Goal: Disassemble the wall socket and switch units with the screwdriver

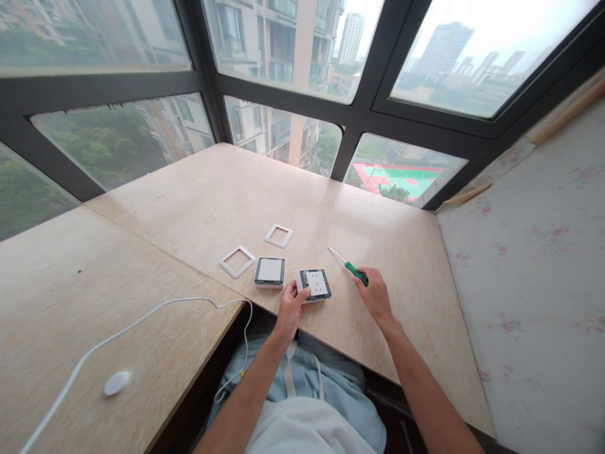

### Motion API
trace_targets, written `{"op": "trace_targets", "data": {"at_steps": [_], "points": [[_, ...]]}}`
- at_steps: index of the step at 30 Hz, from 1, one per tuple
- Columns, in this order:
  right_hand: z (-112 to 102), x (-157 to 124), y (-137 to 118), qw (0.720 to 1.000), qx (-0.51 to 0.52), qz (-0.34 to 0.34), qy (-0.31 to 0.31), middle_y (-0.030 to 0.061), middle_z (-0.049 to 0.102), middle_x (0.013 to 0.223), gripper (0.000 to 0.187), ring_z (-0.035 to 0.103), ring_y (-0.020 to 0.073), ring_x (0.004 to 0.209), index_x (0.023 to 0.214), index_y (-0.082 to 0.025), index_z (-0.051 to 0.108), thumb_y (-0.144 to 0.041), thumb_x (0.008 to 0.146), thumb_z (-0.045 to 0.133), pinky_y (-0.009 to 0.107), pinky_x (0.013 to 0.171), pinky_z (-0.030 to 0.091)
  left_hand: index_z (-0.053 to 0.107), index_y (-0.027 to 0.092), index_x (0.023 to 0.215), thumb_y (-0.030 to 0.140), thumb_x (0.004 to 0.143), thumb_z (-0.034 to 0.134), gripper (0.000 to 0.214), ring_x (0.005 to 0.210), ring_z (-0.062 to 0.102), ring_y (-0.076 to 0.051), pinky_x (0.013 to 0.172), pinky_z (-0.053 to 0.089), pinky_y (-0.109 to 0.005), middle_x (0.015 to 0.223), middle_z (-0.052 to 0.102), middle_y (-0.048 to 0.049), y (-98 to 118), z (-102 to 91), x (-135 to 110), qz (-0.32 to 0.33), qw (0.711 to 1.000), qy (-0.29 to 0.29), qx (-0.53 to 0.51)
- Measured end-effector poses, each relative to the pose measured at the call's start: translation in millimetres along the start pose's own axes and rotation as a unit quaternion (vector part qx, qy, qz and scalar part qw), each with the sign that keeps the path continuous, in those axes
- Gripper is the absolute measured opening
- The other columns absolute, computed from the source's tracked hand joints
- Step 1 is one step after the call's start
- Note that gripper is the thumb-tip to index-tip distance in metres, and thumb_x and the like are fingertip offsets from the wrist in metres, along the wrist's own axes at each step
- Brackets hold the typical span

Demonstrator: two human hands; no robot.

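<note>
Where the two bare forearms reach out over a lap in pale blue shorts [341, 392], both hands rest at the near edge of the beige tabletop [416, 252]. The left hand [289, 310] is closed on the near left corner of a wall socket module [316, 282] – thumb on its rim, fingers curled under the edge – and the module lies face up, just beyond the fingertips. The right hand [377, 295], close to the right of that module, is wrapped round the green handle of a screwdriver [348, 267]; the thin metal shaft sticks out past the knuckles, pointing away and to the left, low over the tabletop.

Just left of the left hand's module, and a little apart from it, lies a wall switch module [270, 271], also face up. Further left and slightly beyond sits a white cover frame [227, 268], flat and hollow. A second white cover frame [282, 228] lies beyond both hands, well clear of the modules.

Far off to the left of the left hand, on the adjoining tabletop section, a white cable [189, 299] runs along the surface and drops over the edge toward the lap – a small white oval puck [116, 382] lies beside it. Beyond everything stand dark-framed windows [283, 132] looking onto buildings and trees.
</note>
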State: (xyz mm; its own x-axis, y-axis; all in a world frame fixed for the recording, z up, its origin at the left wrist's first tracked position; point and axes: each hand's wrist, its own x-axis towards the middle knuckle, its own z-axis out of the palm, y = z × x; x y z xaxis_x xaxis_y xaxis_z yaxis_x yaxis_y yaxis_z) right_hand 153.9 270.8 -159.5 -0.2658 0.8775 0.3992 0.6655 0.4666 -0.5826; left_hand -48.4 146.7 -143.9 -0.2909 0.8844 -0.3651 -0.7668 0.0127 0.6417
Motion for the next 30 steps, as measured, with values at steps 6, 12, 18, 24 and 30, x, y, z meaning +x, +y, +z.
{"op": "trace_targets", "data": {"at_steps": [6, 12, 18, 24, 30], "points": [[4.2, -5.8, -7.1, 0.998, -0.023, -0.04, -0.04, 0.0109, 0.059, 0.104, 0.026, 0.054, 0.0236, 0.098, 0.105, -0.014, 0.059, -0.032, 0.09, 0.05, 0.04, 0.087, 0.045, 0.047, 0.006, 0.125, 0.033, 0.069, 0.082, 0.072, 0.12, 0.054, -0.026, 0.1, 0.046, -0.037, 0.127, 0.056, -0.0172, 2.4, 2.8, -2.7, 0.006, 1.0, 0.007, 0.003], [3.9, -10.8, -55.1, 0.996, 0.085, -0.018, -0.037, 0.0114, 0.056, 0.123, 0.043, 0.05, 0.0222, 0.118, 0.122, -0.013, 0.054, -0.043, 0.091, 0.055, 0.04, 0.104, 0.039, 0.042, 0.01, 0.132, 0.036, 0.067, 0.083, 0.081, 0.12, 0.053, -0.024, 0.101, 0.045, -0.036, 0.133, 0.051, -0.0169, -6.5, -2.7, -1.8, 0.06, 0.998, -0.005, 0.019], [35.5, -27.4, -100.6, 0.849, 0.451, 0.192, -0.2, 0.016, 0.037, 0.146, 0.09, 0.044, 0.0241, 0.13, 0.144, -0.013, 0.029, -0.06, 0.077, 0.067, 0.039, 0.108, 0.038, 0.046, 0.014, 0.13, 0.036, 0.076, 0.076, 0.066, 0.117, 0.056, -0.022, 0.1, 0.045, -0.035, 0.131, 0.053, -0.0144, -12.8, 0.3, -7.1, 0.201, 0.949, -0.023, 0.242], [36.1, -30.4, -111.2, 0.719, 0.621, 0.267, -0.163, 0.0125, 0.053, 0.131, 0.071, 0.054, 0.0233, 0.117, 0.136, -0.015, 0.043, -0.04, 0.077, 0.075, 0.029, 0.088, 0.048, 0.05, 0.021, 0.132, 0.033, 0.074, 0.077, 0.065, 0.12, 0.05, -0.021, 0.096, 0.046, -0.034, 0.132, 0.05, -0.0095, 12.7, 4.2, -10.0, 0.332, 0.805, -0.085, 0.485], [22.2, -34.6, -107.3, 0.654, 0.68, 0.283, -0.173, 0.0117, 0.058, 0.126, 0.056, 0.058, 0.0253, 0.111, 0.122, -0.015, 0.058, -0.039, 0.075, 0.078, 0.035, 0.091, 0.05, 0.034, 0.016, 0.147, 0.032, 0.063, 0.084, 0.1, 0.134, 0.039, -0.028, 0.111, 0.032, -0.038, 0.146, 0.037, -0.0159, 19.6, 4.4, -5.6, 0.18, 0.868, -0.103, 0.45]]}}
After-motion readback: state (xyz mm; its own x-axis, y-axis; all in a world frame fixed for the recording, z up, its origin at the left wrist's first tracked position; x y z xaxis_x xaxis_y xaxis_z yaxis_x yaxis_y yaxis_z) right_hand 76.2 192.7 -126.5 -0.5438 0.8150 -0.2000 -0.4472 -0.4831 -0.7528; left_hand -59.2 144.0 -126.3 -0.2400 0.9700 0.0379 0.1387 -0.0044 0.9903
